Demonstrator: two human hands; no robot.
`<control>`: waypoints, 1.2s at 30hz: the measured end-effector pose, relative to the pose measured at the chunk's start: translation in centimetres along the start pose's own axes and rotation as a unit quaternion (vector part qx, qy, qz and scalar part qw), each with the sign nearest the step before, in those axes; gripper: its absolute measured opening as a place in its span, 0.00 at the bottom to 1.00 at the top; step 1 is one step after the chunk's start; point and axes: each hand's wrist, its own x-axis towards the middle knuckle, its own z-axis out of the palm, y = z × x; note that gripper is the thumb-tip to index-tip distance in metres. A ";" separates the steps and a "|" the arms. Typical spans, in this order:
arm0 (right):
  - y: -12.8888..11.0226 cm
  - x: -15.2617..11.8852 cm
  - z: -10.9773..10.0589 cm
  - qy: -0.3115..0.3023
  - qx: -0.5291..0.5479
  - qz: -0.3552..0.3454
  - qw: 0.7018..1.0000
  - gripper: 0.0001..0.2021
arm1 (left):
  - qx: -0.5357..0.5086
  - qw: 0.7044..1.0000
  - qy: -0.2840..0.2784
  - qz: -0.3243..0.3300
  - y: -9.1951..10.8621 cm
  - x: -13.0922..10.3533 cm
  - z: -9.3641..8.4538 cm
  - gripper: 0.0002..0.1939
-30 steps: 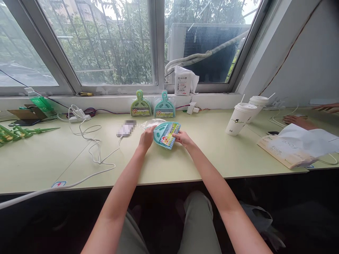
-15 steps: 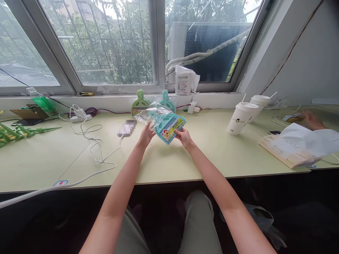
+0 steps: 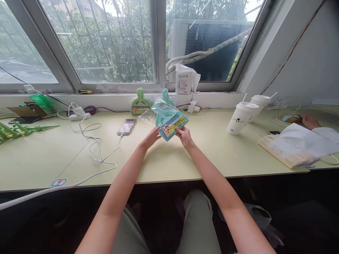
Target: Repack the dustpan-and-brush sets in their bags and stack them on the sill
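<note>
A turquoise mini dustpan-and-brush set (image 3: 169, 118) in clear plastic wrap is held up over the table, tilted, its handle pointing up and left. A yellow printed label crosses its blue bristles. My right hand (image 3: 184, 137) pinches the lower right edge, thumb on the front. At the lower left edge, my left hand (image 3: 151, 138) grips it, with some fingers hidden behind. Behind it, a green dustpan set (image 3: 140, 102) and a second turquoise dustpan set (image 3: 165, 94) lean against the ledge below the window.
Two white cups (image 3: 242, 118) with straws stand at right, near a paper bag (image 3: 288, 148) and another person's hand (image 3: 309, 121). A blurred-out device (image 3: 126, 127) with a white cable (image 3: 99, 148) lies left. A tissue pack (image 3: 184, 80) sits on the sill.
My left hand has shifted from beside the set to its lower left edge. The set has turned slightly, its handle more upright. The other person's hand has moved slightly left.
</note>
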 end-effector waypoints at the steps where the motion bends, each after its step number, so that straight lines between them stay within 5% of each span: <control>1: 0.0 0.0 0.0 -0.006 -0.006 0.005 1.000 0.13 | -0.012 1.000 0.015 0.018 -0.1 0.1 -0.1 0.27; 6: 0.1 0.0 0.3 -0.032 -0.029 0.005 0.999 0.17 | -0.026 0.999 0.046 0.005 -0.7 0.3 -0.4 0.25; 16: -0.6 -0.1 0.3 -0.027 -0.047 -0.028 0.998 0.23 | 0.007 0.999 0.011 -0.031 -0.3 -0.4 0.7 0.30; 21: -0.4 0.0 0.3 -0.019 -0.028 -0.048 0.998 0.23 | 0.040 0.996 -0.052 -0.056 -0.4 -0.4 1.2 0.32; 24: -0.2 0.1 0.2 -0.010 -0.020 -0.055 0.998 0.23 | 0.072 0.992 0.097 0.022 -0.5 -0.1 1.7 0.34; 27: -0.1 0.0 0.1 -0.002 -0.036 -0.051 0.998 0.23 | 0.187 0.896 0.365 0.169 -0.1 -0.2 1.8 0.32; 29: -0.1 -0.1 0.2 -0.003 -0.057 -0.046 0.997 0.23 | 0.306 0.805 0.442 0.250 0.4 -0.6 1.9 0.24; 31: 0.0 -0.2 0.3 -0.010 -0.076 -0.044 0.996 0.23 | 0.424 0.755 0.412 0.283 0.9 -0.9 2.1 0.16; 36: 0.3 -0.4 0.7 -0.039 -0.113 -0.040 0.992 0.23 | 0.586 0.728 0.263 0.241 0.9 -1.0 2.8 0.14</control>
